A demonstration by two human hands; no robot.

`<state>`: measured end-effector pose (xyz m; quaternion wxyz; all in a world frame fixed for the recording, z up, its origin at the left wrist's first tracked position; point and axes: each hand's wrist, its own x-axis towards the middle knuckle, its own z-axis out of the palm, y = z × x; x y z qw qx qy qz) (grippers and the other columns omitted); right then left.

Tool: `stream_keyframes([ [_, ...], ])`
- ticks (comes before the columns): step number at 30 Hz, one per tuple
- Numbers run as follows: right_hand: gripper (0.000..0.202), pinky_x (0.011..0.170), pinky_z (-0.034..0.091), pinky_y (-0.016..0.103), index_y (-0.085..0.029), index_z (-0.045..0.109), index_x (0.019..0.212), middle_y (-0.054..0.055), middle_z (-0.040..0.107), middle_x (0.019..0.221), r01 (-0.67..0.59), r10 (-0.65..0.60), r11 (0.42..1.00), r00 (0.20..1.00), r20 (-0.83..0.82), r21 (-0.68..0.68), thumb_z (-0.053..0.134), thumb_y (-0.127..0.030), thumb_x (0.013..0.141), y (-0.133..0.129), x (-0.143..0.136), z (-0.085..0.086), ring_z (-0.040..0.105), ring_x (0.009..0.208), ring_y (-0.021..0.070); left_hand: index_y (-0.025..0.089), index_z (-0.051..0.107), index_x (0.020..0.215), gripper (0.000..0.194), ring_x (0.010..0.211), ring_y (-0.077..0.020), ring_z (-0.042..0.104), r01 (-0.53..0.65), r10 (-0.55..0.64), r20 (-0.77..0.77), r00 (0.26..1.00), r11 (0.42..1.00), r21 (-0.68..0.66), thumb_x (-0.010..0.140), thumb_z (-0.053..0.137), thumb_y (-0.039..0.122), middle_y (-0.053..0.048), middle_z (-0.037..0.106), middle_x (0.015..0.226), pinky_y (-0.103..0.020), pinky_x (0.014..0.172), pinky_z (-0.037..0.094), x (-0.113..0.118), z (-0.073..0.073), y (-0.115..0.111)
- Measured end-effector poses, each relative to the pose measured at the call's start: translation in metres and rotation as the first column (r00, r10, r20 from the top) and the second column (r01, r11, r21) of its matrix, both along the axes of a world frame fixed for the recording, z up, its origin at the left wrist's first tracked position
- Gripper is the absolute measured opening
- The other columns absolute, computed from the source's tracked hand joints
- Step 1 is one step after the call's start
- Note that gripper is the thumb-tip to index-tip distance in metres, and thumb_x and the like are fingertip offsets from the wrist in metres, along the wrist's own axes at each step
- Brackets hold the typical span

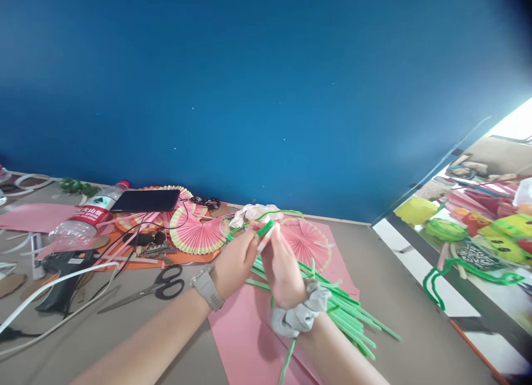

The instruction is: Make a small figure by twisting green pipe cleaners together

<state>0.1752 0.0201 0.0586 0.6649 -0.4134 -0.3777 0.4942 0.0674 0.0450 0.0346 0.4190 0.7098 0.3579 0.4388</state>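
Observation:
Both hands meet above a sheet of pink paper (233, 329). My left hand (239, 257), with a grey watch at the wrist, has its fingers closed on a small green fuzzy piece (266, 229). My right hand (282, 263), with a grey scrunchie (303, 314) at the wrist, pinches the same piece from the other side. A thin green strand (286, 212) arches behind the fingers. Beneath and right of my right hand lies a bundle of light green pipe cleaners (349, 318). The fingertips partly hide what they hold.
Black scissors (166, 282) lie left of my left hand. Farther left are a glue gun (62, 274), a plastic bottle (91, 213), a phone (145, 200) and pink paper fans (199, 230). A blue partition (249, 97) rises behind.

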Motion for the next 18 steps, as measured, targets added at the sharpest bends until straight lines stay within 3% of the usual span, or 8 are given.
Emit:
stream_keyframes([
  [4, 0.038, 0.059, 0.049, 0.027, -0.021, 0.055, 0.105, 0.002, 0.064, 0.085, 0.114, -0.122, 0.992, 0.964, 0.237, 0.048, 0.034, -0.050, 0.092, 0.000, 0.048, 0.037, 0.061, 0.070, 0.0135, 0.015, 0.056, 0.102, 0.024, 0.069, -0.0122, 0.059, 0.007, 0.041, 0.281, 0.959, 0.986, -0.167, 0.091, 0.046, 0.033, -0.004, 0.061, 0.091, -0.028, 0.060, 0.051, 0.001, 0.006, 0.000],
  [7, 0.027, 0.065, 0.052, 0.030, -0.017, 0.054, 0.109, 0.004, 0.061, 0.097, 0.139, -0.137, 0.990, 0.882, 0.450, 0.028, 0.048, -0.036, 0.091, 0.004, 0.081, 0.051, 0.061, 0.076, 0.0141, 0.014, 0.056, 0.093, 0.025, 0.053, -0.0076, 0.052, 0.082, 0.041, 0.442, 0.896, 0.963, -0.256, 0.092, 0.043, 0.035, 0.001, 0.057, 0.075, -0.021, 0.048, 0.045, 0.002, 0.015, -0.004],
  [10, 0.029, 0.075, 0.052, 0.039, -0.015, 0.054, 0.113, 0.007, 0.057, 0.112, 0.113, -0.058, 0.992, 0.779, 0.624, -0.048, 0.051, -0.031, 0.089, 0.016, 0.095, 0.043, 0.060, 0.091, 0.0192, 0.014, 0.056, 0.084, 0.026, 0.043, -0.0046, 0.042, 0.182, 0.021, 0.558, 0.830, 0.934, -0.307, 0.092, 0.044, 0.035, 0.005, 0.050, 0.063, -0.018, 0.040, 0.037, 0.003, 0.023, -0.009],
  [13, 0.029, 0.078, 0.051, 0.040, -0.016, 0.053, 0.114, 0.007, 0.056, 0.115, 0.086, 0.013, 0.991, 0.701, 0.713, -0.102, 0.052, -0.030, 0.089, 0.034, 0.099, 0.027, 0.059, 0.094, 0.0201, 0.013, 0.056, 0.086, 0.023, 0.044, -0.0047, 0.043, 0.282, 0.021, 0.660, 0.751, 0.893, -0.350, 0.090, 0.047, 0.033, 0.004, 0.052, 0.065, -0.018, 0.041, 0.038, 0.004, 0.025, -0.011],
  [16, 0.029, 0.080, 0.050, 0.041, -0.017, 0.053, 0.115, 0.008, 0.056, 0.116, 0.036, 0.064, 0.992, 0.669, 0.741, -0.119, 0.053, -0.028, 0.088, 0.048, 0.096, 0.020, 0.058, 0.096, 0.0207, 0.012, 0.056, 0.092, 0.022, 0.049, -0.0061, 0.049, 0.394, 0.038, 0.739, 0.672, 0.827, -0.400, 0.090, 0.048, 0.032, 0.002, 0.056, 0.072, -0.019, 0.044, 0.042, 0.005, 0.021, -0.011],
  [18, 0.027, 0.081, 0.049, 0.041, -0.018, 0.053, 0.114, 0.008, 0.055, 0.118, -0.029, 0.102, 0.993, 0.671, 0.735, -0.111, 0.052, -0.028, 0.089, 0.047, 0.089, 0.021, 0.058, 0.097, 0.0203, 0.012, 0.056, 0.089, 0.020, 0.048, -0.0056, 0.047, 0.496, 0.031, 0.777, 0.629, 0.753, -0.432, 0.090, 0.049, 0.032, 0.003, 0.054, 0.070, -0.018, 0.042, 0.040, 0.005, 0.018, -0.012],
])
